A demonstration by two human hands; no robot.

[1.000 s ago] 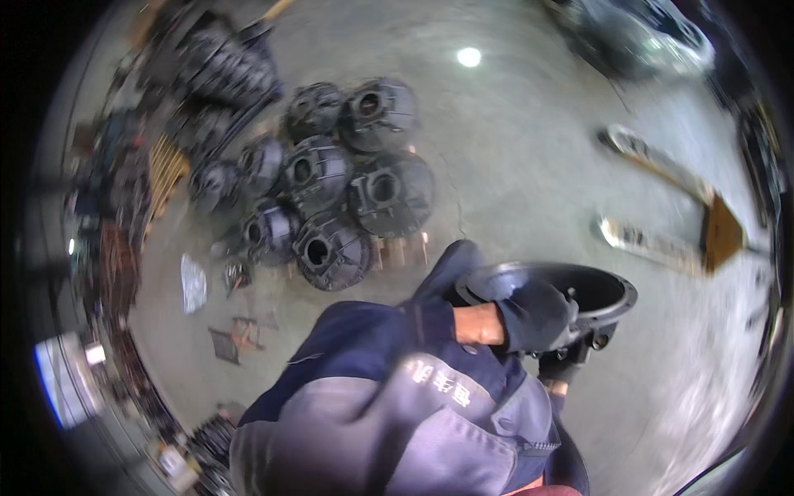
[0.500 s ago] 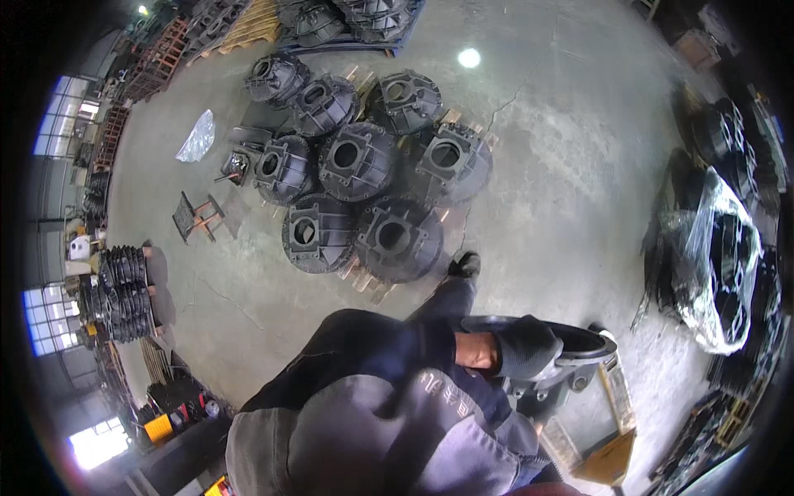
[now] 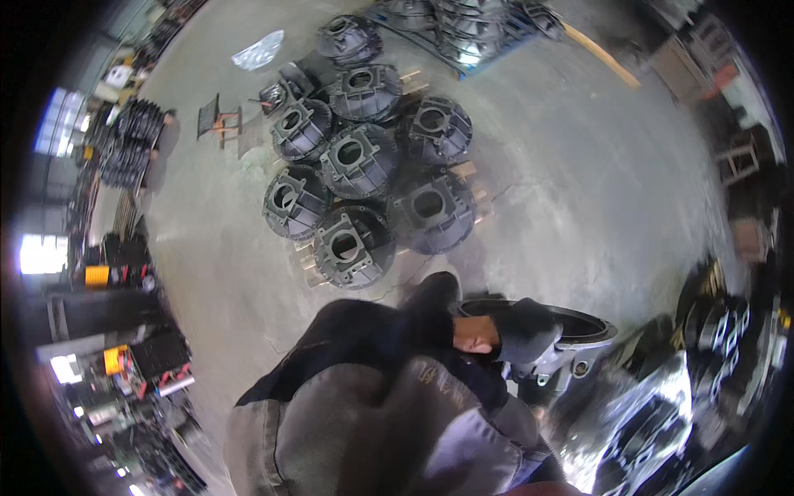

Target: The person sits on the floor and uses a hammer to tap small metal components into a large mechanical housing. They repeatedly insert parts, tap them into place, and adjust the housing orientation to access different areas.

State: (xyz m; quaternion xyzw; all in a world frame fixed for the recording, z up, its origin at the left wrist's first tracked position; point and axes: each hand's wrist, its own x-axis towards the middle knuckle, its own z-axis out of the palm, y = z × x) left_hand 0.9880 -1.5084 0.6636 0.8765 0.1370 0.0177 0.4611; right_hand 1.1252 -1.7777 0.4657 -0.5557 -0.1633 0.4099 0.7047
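- The housing [image 3: 562,364] is at the person's right front, close against the body, its wide round rim facing mostly upward and its ports on the side below.
- The left hand [image 3: 529,331], in a dark glove, reaches across the body and is closed over the near side of the housing, just at the rim; the fingertips are hidden.
- The right hand is hidden low behind the housing and the sleeve, with perhaps a sliver of skin showing; whether it grips or only supports, I cannot tell.
- The step in hand looks like carrying: the housing seems to be borne off the floor, though its underside cannot be seen.
- The next move, as I judge it, calls for a firm hold at the rim, support from below and a level load, since the housing looks bulky and heavy.
- Footing matters too: a dark leg [image 3: 434,293] shows just left of the housing.
- Beyond the housing and to its left, eight similar castings [image 3: 364,172] sit close together, small openings upward, with wooden slats [image 3: 310,263] showing below some.
- Farther beyond the housing is a blue pallet [image 3: 500,59] bearing stacked parts [image 3: 471,25].
- Well to the left of the housing, and beyond it, are a small stool [image 3: 210,118] and a piece of film [image 3: 259,51].
- Near the housing, on its right and toward the person, is a plastic-wrapped stack [image 3: 674,388] of dark parts.
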